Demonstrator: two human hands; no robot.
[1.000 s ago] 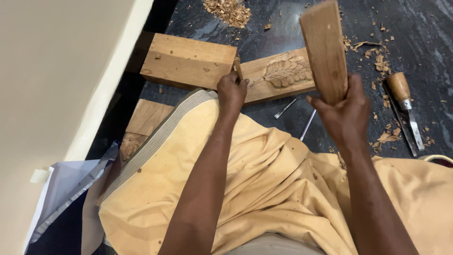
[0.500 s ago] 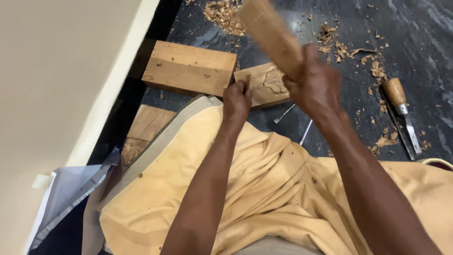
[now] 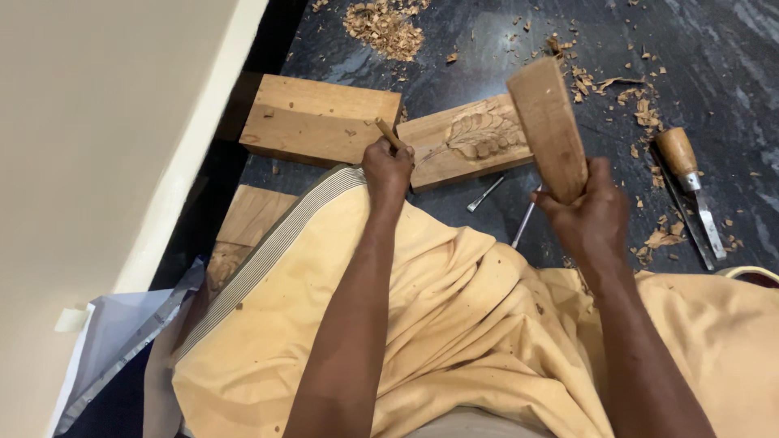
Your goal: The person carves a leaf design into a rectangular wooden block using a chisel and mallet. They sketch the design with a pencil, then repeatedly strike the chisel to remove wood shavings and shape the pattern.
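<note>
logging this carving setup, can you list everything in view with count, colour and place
carved board: 1, light brown, leaf relief, floor ahead of left hand
plain block: 1, light brown, left of carved board
mallet: 1, brown wood, raised in right hand
chisel: 1, wooden handle, in left hand
spare chisel: 1, wooden handle, metal blade, floor at right
thin tools: 2, metal, near lap
shavings: many, tan, pile at top and scattered
floor: dark stone
cloth: yellow, over lap
left hand: grips chisel
right hand: grips mallet

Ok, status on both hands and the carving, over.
Left hand grips chisel at carved panel. Right hand holds wooden mallet raised. Loose chisels and shavings lie nearby.
</note>
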